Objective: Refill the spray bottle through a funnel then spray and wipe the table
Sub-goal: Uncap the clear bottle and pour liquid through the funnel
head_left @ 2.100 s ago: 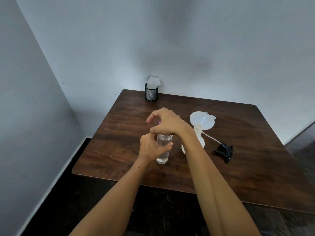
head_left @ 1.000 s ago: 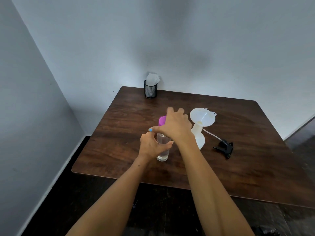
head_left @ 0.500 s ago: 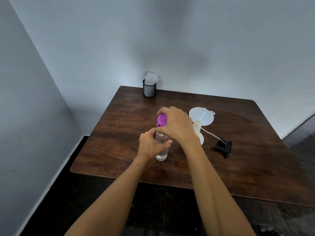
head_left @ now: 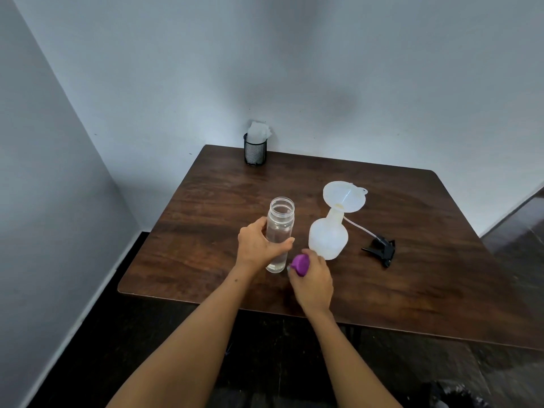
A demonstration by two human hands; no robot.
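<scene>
Spray bottle [head_left: 327, 240] of squat translucent white plastic, upright near the middle of the dark wood-grain table [head_left: 426, 278], with a wide white plastic funnel [head_left: 343, 198] seated in its neck and leaning a little to the right. Off to its right, flat on the wood, the black plastic trigger head [head_left: 381, 249] with its thin clear dip tube trailing back toward the bottle. Just left, a tall clear cylindrical water bottle [head_left: 279, 231], smooth-walled, mouth open, partly full, gripped around the middle by the left hand [head_left: 259, 245]. Lower and nearer, the right hand [head_left: 313, 279], fingers curled round a small round purple screw cap [head_left: 300, 264], close above the tabletop. Likely trouble from here: top-heavy funnel on a light, nearly empty bottle, easily knocked askew or tipped by the pouring bottle's rim or a passing wrist; wide mouth on the water bottle, prone to gushing and overrunning the funnel if tilted fast; slick plastic in a one-handed grip, liable to slip. At the far corner, a black mesh cup [head_left: 255, 153] holding crumpled white tissue [head_left: 258, 131].
</scene>
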